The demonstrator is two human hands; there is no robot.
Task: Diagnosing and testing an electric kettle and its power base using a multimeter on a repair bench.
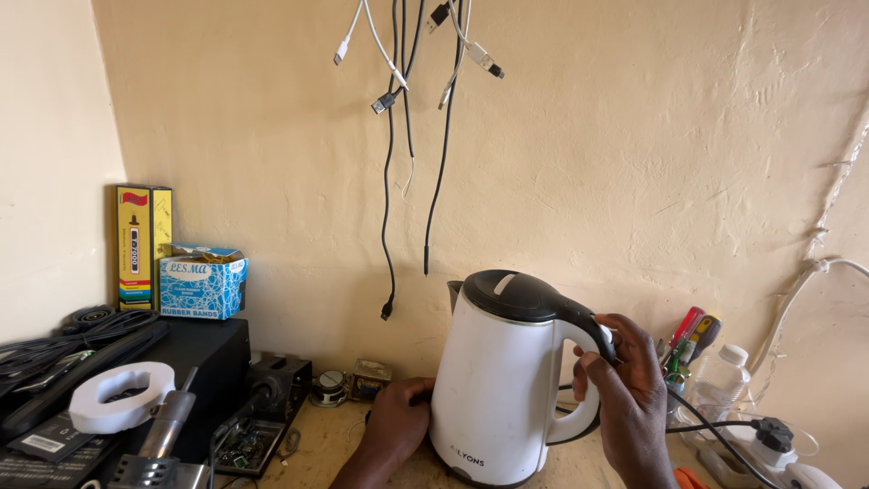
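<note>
Your right hand (pixel 625 398) is clenched round the black-and-white handle (pixel 588 362) of the white electric kettle (pixel 498 380), thumb and fingers wrapped at the top of the loop near the lid hinge. From that grip the kettle body lies at approx 9 o'clock, touching the hand via the handle; its long axis runs upright, tilted a bit w/ the black lid (pixel 516 294) leaning toward 11 o'clock and the spout (pixel 453 292) at the far upper-left. Your left hand (pixel 398 421) sits at approx 8 o'clock from the grip, low by the kettle's base, fingers curled against the lower wall; can't tell if it's truly gripping or just steadying, as the body hides the fingertips. Right hand is nearer the top, left nearer the bottom. Outward: screwdrivers (pixel 692 330) and a clear plastic bottle (pixel 720 376) at 3 o'clock, a black cable (pixel 715 430) running under the right wrist, hanging cables (pixel 391 181) at 11 o'clock, a blue box (pixel 201 285) far off at 9 o'clock.
</note>
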